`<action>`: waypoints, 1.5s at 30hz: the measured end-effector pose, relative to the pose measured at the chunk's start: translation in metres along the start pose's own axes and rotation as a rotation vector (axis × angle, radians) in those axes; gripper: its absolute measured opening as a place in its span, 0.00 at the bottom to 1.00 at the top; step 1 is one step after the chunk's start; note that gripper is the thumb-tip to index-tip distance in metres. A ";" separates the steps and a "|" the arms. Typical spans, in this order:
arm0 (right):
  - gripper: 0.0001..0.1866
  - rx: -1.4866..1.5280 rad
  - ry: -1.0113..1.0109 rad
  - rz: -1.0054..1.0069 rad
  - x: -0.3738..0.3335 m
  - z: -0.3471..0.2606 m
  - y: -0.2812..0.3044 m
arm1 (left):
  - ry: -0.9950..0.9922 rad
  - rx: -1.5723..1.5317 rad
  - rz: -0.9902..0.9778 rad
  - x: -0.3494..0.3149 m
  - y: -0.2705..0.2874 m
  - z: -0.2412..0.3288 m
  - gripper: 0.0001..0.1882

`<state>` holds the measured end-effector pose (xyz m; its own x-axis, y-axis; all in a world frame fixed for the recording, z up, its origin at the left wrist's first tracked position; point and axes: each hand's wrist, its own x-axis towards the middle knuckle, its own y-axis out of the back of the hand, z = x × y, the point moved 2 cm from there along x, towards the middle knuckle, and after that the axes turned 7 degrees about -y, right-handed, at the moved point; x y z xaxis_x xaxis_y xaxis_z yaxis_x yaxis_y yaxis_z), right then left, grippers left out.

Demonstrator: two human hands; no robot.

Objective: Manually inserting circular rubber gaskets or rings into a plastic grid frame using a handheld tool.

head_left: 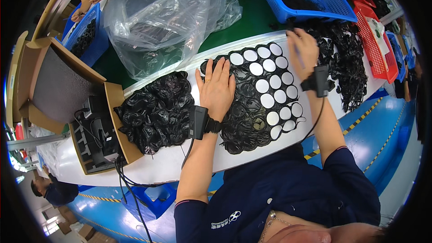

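Observation:
My left hand (217,87) lies palm down with its fingers stretched out on a sheet of black, net-like round pieces (245,123). White discs (267,100) show in the rings on the right part of this sheet. Just beyond the sheet's far right corner is my right hand (306,49), slightly blurred, its fingers bent and drawn together. A thin, purplish pen-like stick (299,56) shows along its palm. Whether its fingertips touch the loose black pieces (326,31) beside them is hard to tell. Each wrist carries a strapped black box with a cable.
To the left lies another black bundle (157,110), next to an open cardboard box (122,126) with devices and cables. Clear plastic bags (162,18) spread behind. A blue basket (281,13) and a red basket (371,47) stand at the far right. Other people work at the far left.

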<state>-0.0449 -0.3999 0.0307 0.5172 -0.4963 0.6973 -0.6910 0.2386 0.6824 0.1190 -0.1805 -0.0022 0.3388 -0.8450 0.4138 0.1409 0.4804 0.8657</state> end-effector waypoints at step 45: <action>0.14 1.083 -0.885 -0.795 -0.085 -0.099 0.008 | -0.073 -0.050 -0.067 -0.033 0.022 0.025 0.19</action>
<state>-0.0442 -0.2738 -0.0016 0.7276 -0.5943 -0.3425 -0.6160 -0.7858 0.0549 0.0882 -0.1482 0.0105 0.2591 -0.8893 0.3767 0.2079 0.4322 0.8775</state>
